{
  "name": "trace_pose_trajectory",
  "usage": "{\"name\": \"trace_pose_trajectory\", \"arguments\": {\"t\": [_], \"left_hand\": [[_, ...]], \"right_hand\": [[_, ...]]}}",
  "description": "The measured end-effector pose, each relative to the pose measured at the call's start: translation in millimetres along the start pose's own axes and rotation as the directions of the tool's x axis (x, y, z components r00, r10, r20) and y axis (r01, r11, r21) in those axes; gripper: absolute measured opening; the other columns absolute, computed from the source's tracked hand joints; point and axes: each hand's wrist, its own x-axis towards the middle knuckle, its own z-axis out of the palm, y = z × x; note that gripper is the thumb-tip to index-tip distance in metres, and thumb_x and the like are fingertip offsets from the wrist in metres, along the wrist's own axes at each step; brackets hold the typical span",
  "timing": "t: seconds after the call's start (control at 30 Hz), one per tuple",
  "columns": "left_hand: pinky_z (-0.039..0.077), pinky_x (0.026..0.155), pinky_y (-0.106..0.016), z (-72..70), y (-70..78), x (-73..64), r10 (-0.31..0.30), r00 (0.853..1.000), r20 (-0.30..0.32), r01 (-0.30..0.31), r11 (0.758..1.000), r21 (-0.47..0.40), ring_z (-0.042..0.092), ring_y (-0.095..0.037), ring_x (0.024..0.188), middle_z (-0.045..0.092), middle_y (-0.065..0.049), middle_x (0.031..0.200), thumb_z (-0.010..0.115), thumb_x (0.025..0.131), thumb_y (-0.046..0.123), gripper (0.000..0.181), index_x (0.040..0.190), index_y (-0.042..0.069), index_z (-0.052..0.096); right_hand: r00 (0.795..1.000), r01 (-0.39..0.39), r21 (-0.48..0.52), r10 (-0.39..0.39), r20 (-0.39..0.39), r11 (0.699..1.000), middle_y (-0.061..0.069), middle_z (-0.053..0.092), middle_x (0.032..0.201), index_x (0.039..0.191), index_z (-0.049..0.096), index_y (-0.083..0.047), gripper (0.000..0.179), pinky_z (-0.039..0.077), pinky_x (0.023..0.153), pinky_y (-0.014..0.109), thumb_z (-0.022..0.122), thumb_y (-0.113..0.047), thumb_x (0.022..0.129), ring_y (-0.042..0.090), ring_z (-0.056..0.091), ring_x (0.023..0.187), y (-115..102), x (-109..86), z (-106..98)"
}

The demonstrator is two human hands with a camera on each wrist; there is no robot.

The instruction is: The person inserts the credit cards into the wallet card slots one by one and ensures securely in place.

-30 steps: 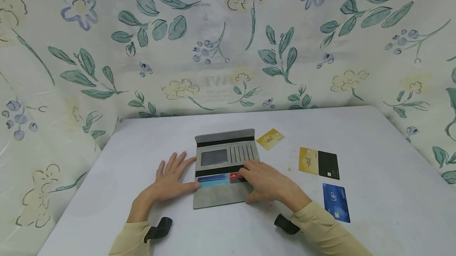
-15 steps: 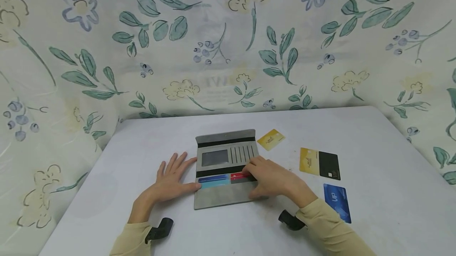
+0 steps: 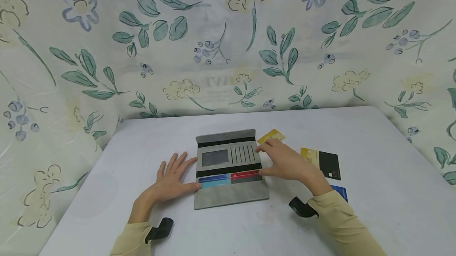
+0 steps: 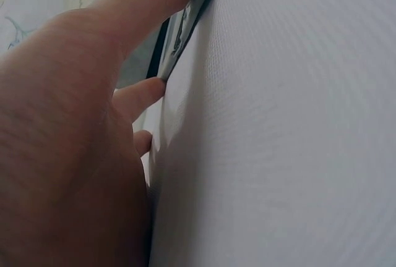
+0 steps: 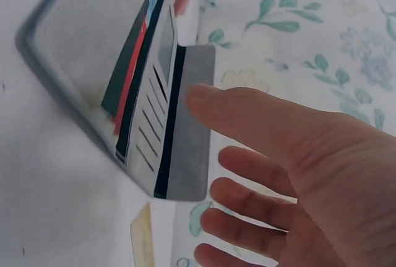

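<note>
— Biggest first?
— White tabletop (image 3: 228, 232), bearing a grey card wallet (image 3: 231, 197), unfolded flat, presumably to bare its slots (image 3: 243, 153).
— Left hand (image 3: 171, 182)?
— Spread straight-fingered against the wallet's left edge, gripping nothing, probably to steady it.
— Right hand (image 3: 286, 163)?
— Loosely bent by the right edge, grasping nothing; contact hard to tell.
— Beyond those?
— Black VIP card (image 3: 329, 165), blue card (image 3: 340, 192), two gold cards (image 3: 273, 133), all rightward, perhaps for easy reach.
</note>
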Motion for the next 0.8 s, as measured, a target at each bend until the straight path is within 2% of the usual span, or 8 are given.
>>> {"name": "trace_pose_trajectory", "arguments": {"t": [0.27,0.5,0.67,0.8], "left_hand": [[-0.008,0.112,-0.069,0.5,0.0,0.5,0.002,1.000,-0.004,-0.002,1.000,0.006,-0.001,-0.046,0.149,0.016,-0.022,0.162,0.067,0.082,0.056,0.086,0.151,0.014,0.039],[-0.008,0.112,-0.069,0.7,-0.8,0.1,0.012,1.000,-0.006,-0.012,1.000,-0.007,-0.001,-0.046,0.149,0.015,-0.022,0.163,0.067,0.083,0.056,0.085,0.152,0.015,0.038],[-0.008,0.112,-0.069,0.7,-3.4,-0.5,0.005,1.000,-0.008,-0.005,1.000,0.003,-0.001,-0.047,0.149,0.016,-0.022,0.162,0.067,0.083,0.056,0.085,0.151,0.014,0.038],[-0.009,0.113,-0.068,1.2,-3.9,1.4,0.010,1.000,-0.009,-0.010,1.000,0.004,-0.002,-0.046,0.149,0.015,-0.021,0.163,0.066,0.083,0.057,0.085,0.152,0.015,0.038]], "right_hand": [[0.995,-0.043,0.005,0.043,-0.086,0.999,0.015,0.051,0.133,0.132,0.056,-0.004,0.058,0.047,0.102,0.047,0.081,-0.022,0.083,0.031,0.047,0.120,21.7,1.8,-9.7],[0.992,-0.072,0.008,0.073,-0.104,0.997,0.016,0.051,0.128,0.135,0.053,-0.005,0.061,0.046,0.101,0.047,0.080,-0.023,0.084,0.030,0.046,0.117,35.0,5.4,-11.3],[0.989,-0.075,0.035,0.079,-0.128,0.997,0.019,0.049,0.131,0.137,0.052,-0.003,0.062,0.045,0.103,0.050,0.079,-0.023,0.085,0.033,0.043,0.120,44.2,15.2,-11.7],[0.982,-0.125,0.084,0.136,-0.130,0.989,0.020,0.048,0.133,0.138,0.051,-0.002,0.062,0.043,0.105,0.052,0.077,-0.022,0.086,0.036,0.041,0.122,54.2,26.9,-12.0]]}}
